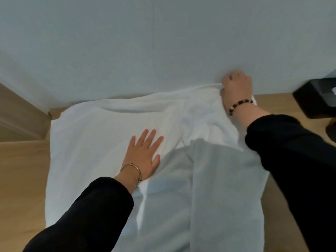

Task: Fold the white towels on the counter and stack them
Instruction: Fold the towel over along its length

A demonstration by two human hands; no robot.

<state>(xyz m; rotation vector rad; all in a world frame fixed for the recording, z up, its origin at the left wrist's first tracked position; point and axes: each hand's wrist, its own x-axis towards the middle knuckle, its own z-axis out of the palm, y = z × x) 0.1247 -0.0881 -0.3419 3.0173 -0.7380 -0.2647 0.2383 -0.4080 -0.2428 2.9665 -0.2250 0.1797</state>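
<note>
Here the left hand [143,153] lies flat on the white towel [101,142], fingers spread wide, palm down, most likely to pin the cloth so it cannot slide. The right hand [236,88] reaches to the far corner by the wall [127,42] and is closed around the towel's edge, pinching it taut, probably to square that corner or draw it over for a fold. The towel is spread across the wooden counter [21,170], covering most of it, with a ridge along the far side and a lengthwise crease near the middle. Whether this is one towel or two overlapping is hard to tell. A dark object [316,99] at the right edge is cut off, and the near end of the towel runs out of view.
</note>
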